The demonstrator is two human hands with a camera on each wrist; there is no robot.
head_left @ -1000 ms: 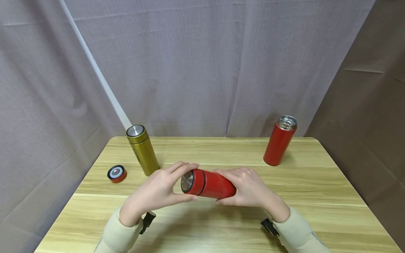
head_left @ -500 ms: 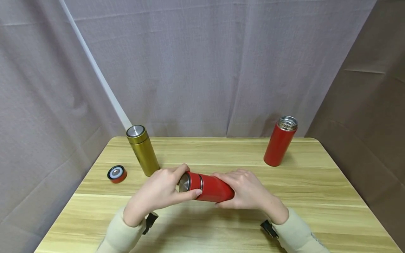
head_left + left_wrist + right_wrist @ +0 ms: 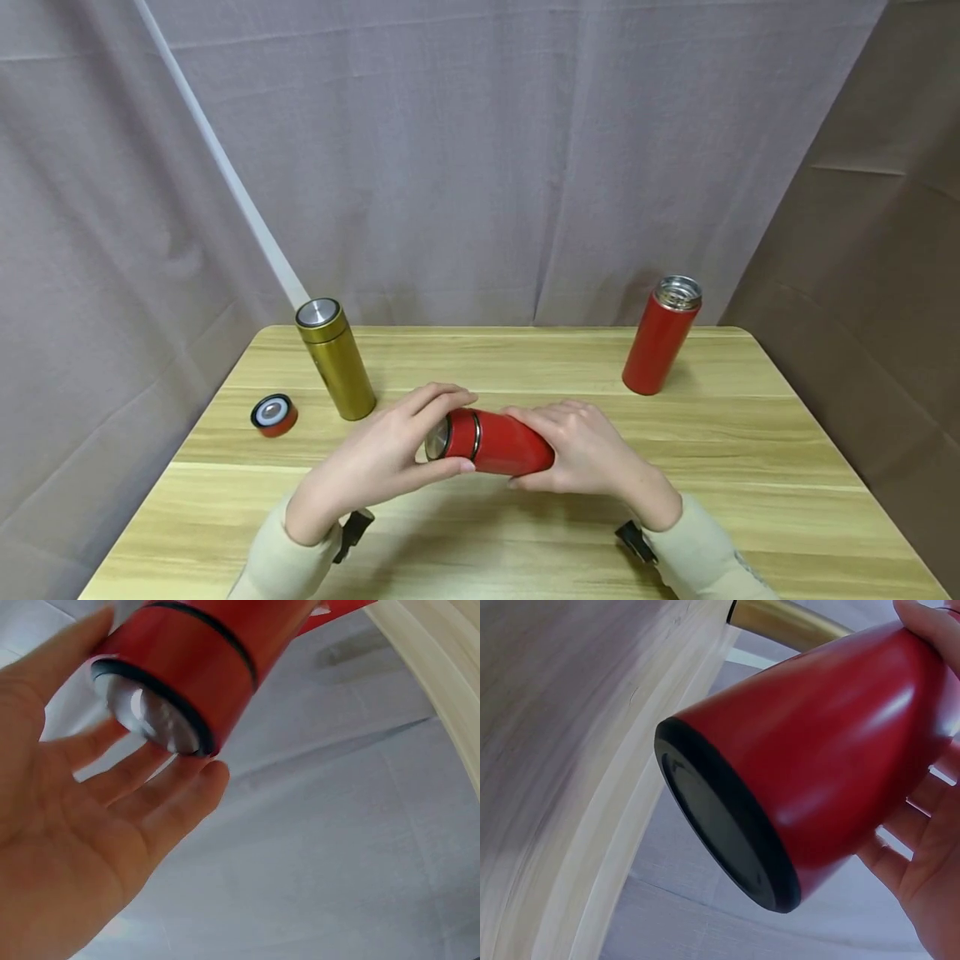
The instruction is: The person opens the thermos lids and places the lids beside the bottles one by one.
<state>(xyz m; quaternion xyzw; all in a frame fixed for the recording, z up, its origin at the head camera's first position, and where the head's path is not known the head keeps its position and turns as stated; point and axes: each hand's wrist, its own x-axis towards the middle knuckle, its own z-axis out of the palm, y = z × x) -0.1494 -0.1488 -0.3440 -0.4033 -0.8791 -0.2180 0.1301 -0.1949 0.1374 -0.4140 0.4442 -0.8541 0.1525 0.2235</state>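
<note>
The held red flask [image 3: 517, 446] is tipped sideways above the table [image 3: 750, 500], its lid [image 3: 461, 433] towards nine o'clock. The right hand [image 3: 581, 446] grasps it; the left hand [image 3: 384, 448], fingers loose, spans the lid. A slack right hold could drop it. Should the left hand swing wide, it could topple the gold flask [image 3: 341, 375] at ten. An upturned cap [image 3: 273, 415] lies at nine; a lidless red flask [image 3: 658, 346] stands at two.

The left sleeve [image 3: 285, 550] and right sleeve [image 3: 701, 554] are pale cream, plump and softly creased, ending at the wrists. A small greyish marking [image 3: 744, 563], too small to read, shows on the right one. Beside each cuff sits a blocky black piece [image 3: 352, 533]; the hands [image 3: 375, 457] are bare.
</note>
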